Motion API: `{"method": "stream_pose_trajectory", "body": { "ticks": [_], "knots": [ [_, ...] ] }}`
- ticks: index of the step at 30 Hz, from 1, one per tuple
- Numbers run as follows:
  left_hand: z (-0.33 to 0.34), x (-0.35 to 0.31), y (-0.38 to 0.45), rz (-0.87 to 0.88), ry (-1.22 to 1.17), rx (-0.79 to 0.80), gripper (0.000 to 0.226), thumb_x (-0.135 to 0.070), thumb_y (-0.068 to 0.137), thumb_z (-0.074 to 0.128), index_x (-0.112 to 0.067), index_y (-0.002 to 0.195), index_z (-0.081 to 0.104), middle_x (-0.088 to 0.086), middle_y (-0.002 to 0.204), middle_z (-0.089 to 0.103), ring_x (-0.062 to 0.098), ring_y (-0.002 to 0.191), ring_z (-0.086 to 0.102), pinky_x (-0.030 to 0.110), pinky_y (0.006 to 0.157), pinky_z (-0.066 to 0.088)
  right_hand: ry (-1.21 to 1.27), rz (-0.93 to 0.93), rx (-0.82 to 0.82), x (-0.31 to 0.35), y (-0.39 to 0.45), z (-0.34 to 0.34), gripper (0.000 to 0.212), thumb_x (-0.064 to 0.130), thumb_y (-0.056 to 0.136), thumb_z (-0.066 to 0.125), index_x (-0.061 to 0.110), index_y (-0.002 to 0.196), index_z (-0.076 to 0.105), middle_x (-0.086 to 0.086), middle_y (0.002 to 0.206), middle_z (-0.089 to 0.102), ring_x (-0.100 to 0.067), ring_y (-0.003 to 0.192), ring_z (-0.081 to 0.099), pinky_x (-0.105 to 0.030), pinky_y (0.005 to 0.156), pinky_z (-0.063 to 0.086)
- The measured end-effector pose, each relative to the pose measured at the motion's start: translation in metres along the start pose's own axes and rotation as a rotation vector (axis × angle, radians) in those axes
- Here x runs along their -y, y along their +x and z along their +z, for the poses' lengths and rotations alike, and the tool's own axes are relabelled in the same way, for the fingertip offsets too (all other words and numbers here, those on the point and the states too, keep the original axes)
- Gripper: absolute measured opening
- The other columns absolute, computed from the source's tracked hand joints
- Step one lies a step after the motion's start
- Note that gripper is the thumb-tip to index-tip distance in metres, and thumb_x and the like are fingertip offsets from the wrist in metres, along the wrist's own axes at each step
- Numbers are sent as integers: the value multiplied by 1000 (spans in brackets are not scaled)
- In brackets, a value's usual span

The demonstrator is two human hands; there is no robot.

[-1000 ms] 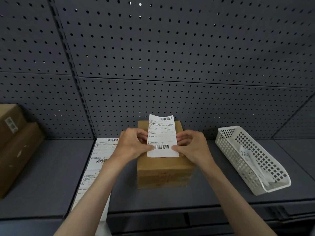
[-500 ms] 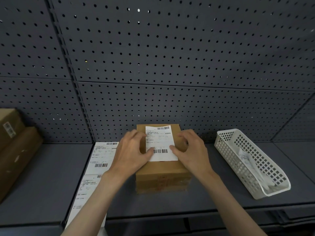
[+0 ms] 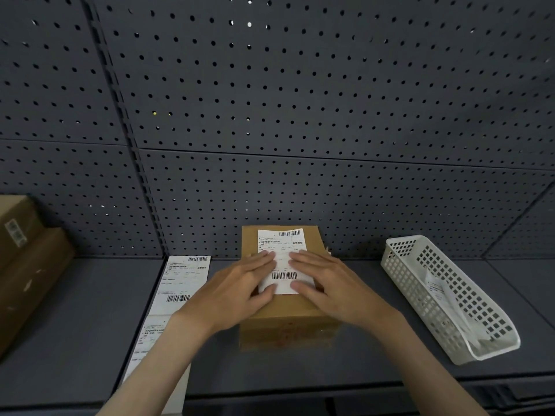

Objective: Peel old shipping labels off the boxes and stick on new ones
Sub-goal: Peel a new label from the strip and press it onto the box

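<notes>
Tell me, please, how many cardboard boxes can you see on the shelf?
3: one box at the centre under both hands, and two stacked at the far left, upper box on lower box. Others may lie outside the frame.

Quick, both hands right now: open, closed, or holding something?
Left hand: open, fingers flat, pressing the label onto the box.
Right hand: open, fingers flat, pressing the same label.

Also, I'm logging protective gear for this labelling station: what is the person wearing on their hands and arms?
Nothing shows. The left hand and right hand are bare, with no gloves, rings, watch or wristbands, and both forearms are uncovered down to the frame's bottom edge, so no sleeves are in view.
</notes>
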State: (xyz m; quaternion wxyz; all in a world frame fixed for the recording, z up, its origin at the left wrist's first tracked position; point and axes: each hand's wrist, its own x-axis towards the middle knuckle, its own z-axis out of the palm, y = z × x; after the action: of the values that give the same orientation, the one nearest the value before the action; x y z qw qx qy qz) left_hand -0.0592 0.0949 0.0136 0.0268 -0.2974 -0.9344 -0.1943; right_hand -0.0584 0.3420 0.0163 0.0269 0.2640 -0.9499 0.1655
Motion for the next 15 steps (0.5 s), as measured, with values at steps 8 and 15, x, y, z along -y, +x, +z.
{"method": "stream_pose_trajectory", "body": {
  "ticks": [8, 15],
  "knots": [
    [-3, 4, 6, -82, -64, -98, 52, -50, 100, 46, -26, 146, 49, -16, 157, 35, 3, 146, 29, 32, 120, 30, 5, 75, -54, -1, 3, -7, 59, 49, 104, 46, 17, 153, 44, 9, 162, 33, 1, 151, 19, -23, 126, 11],
    [0, -5, 29, 1, 6, -69, 58, -48, 102, 40, -20, 153, 37, -8, 162, 29, 4, 149, 21, 22, 121, 18, 21, -17, 26, -2, 24, -2, 51, 42, 108, 40, 22, 155, 40, 10, 164, 29, 0, 152, 17, -29, 127, 15]
  ]
}}
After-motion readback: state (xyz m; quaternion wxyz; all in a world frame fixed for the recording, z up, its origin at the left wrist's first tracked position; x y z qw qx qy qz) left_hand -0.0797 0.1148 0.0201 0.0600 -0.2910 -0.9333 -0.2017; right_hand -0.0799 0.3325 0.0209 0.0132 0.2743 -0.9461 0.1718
